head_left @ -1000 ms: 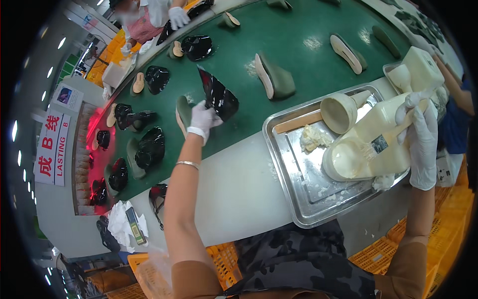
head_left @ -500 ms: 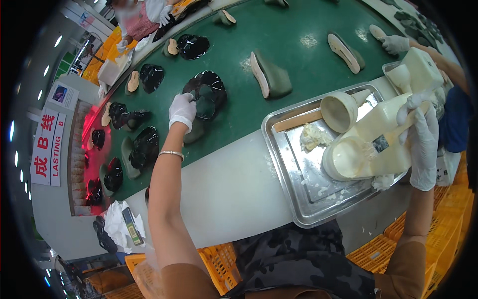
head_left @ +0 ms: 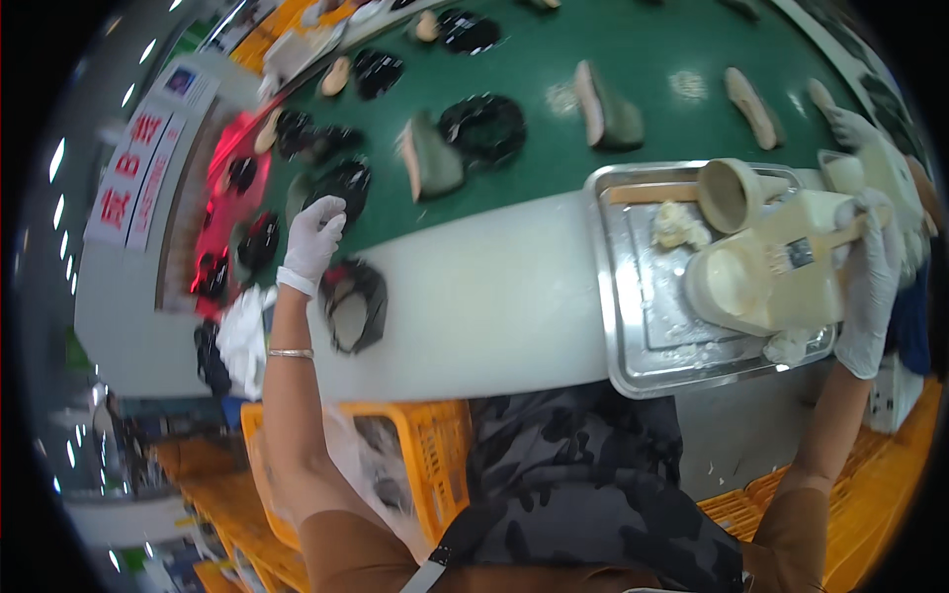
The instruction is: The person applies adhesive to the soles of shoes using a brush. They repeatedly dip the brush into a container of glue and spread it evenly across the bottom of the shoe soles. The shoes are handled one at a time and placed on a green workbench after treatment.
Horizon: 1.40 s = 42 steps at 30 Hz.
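My left hand [head_left: 314, 242], in a white glove, is curled closed at the near side of a glossy black shoe upper [head_left: 343, 186] on the green belt. Whether its fingertips grip the upper's edge is hidden. Just right of the wrist, another black upper [head_left: 372, 308] with a grey lining lies on the white ledge. My right hand [head_left: 870, 282], gloved too, is closed around the pale handle of a flat brush [head_left: 838, 237]. The brush lies over a cut-open plastic jug [head_left: 820, 301] with white paste in its mouth.
The jug stands in a metal tray [head_left: 621, 341] with a beige cup [head_left: 722, 198], a wooden stick [head_left: 647, 194] and a white lump [head_left: 680, 225]. Green shoe lasts [head_left: 440, 168] and black uppers line the belt [head_left: 539, 69]. A co-worker's gloved hand [head_left: 852, 128] is at right. An orange crate [head_left: 435, 465] stands below.
My left hand has left the black upper it was touching and moved left and nearer to another. The view has shifted. My right hand still holds the brush at the jug.
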{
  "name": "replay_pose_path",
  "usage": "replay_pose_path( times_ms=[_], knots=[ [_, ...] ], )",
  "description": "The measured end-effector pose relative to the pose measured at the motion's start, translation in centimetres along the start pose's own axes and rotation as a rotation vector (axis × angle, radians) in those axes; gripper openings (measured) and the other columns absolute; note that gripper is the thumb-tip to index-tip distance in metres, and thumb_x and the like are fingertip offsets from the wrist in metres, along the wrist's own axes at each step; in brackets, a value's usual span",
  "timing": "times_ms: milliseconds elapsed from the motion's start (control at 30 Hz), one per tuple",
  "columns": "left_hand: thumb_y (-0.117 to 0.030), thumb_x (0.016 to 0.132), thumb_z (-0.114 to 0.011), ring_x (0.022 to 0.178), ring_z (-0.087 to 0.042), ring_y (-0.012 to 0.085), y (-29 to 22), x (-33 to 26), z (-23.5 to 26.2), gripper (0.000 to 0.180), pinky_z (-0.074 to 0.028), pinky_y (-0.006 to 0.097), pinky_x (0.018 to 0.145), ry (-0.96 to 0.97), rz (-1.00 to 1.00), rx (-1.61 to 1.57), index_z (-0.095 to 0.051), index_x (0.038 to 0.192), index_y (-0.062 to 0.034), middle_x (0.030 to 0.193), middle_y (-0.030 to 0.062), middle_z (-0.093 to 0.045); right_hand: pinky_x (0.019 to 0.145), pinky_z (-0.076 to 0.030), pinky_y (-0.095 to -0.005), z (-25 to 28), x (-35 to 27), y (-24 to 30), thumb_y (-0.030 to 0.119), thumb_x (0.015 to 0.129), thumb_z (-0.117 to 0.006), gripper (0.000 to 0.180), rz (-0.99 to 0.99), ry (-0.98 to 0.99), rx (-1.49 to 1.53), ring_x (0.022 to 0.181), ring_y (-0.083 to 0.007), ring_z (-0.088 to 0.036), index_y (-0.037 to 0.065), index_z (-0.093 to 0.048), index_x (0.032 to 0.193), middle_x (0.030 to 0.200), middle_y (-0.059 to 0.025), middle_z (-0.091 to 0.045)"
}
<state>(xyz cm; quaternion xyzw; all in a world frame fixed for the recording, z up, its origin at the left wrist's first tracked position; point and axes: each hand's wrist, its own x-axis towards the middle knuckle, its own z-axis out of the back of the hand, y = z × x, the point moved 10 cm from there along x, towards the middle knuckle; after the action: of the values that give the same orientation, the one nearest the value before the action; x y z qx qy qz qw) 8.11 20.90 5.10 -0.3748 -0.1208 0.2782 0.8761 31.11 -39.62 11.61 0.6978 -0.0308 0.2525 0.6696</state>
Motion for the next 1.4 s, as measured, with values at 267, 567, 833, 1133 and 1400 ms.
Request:
replay_pose_path(
  times_ms=[267,567,833,1133,1400],
  knots=[
    [-0.023,0.065,-0.073,0.099,-0.055,0.0347,2.2,-10.3,0.3,0.057,-0.045,0.040,0.083,0.182,-0.091,0.751,-0.052,0.116,-0.0067,0.102,0.0185,-0.059,0.054,-0.041,-0.0159,-0.6,0.2,0.4,0.019,0.094,-0.045,0.022,0.000,-0.084,-0.080,0.066,-0.0053,-0.052,0.006,-0.051,0.110,0.087,-0.0047,-0.057],
    [-0.017,0.083,-0.056,0.090,-0.059,0.0347,2.4,-10.7,0.3,0.028,-0.046,0.042,0.077,-0.117,-0.037,0.858,-0.056,0.109,-0.0068,0.094,0.0194,-0.062,0.056,-0.047,-0.0196,-4.3,-2.6,3.9,0.015,0.092,-0.051,0.010,0.072,-0.106,0.073,0.068,-0.0070,-0.057,0.006,-0.052,0.097,0.085,-0.0041,-0.061],
    [-0.018,0.093,-0.045,0.071,-0.055,0.0138,-5.9,-12.7,-5.1,0.036,-0.045,0.023,0.065,0.121,-0.300,-0.523,-0.046,0.124,0.0002,0.104,0.0146,-0.058,0.067,-0.051,-0.0297,-11.7,-8.9,4.3,0.006,0.081,-0.060,0.015,0.460,0.074,-0.669,0.079,-0.0219,-0.062,0.005,-0.055,0.095,0.092,-0.0056,-0.062],
    [-0.013,0.089,-0.047,0.050,-0.046,0.0157,-12.7,-19.0,-21.1,0.032,-0.037,0.024,0.045,0.762,0.314,-1.380,-0.049,0.117,0.0026,0.074,0.0112,-0.057,0.066,-0.050,-0.0259,-11.2,-8.8,0.1,0.007,0.086,-0.055,0.010,0.226,0.095,-0.471,0.077,-0.0153,-0.061,0.006,-0.054,0.095,0.080,-0.0032,-0.061],
    [-0.014,0.091,-0.045,0.051,-0.044,0.0142,-15.8,-20.6,-26.2,0.037,-0.034,0.022,0.045,1.155,0.447,-1.406,-0.044,0.123,0.0033,0.075,0.0106,-0.055,0.057,-0.043,-0.0151,-8.3,-8.2,1.9,0.019,0.094,-0.049,0.012,0.167,-0.139,-0.156,0.065,-0.0019,-0.051,0.007,-0.051,0.097,0.079,0.0003,-0.059]
  ],
)
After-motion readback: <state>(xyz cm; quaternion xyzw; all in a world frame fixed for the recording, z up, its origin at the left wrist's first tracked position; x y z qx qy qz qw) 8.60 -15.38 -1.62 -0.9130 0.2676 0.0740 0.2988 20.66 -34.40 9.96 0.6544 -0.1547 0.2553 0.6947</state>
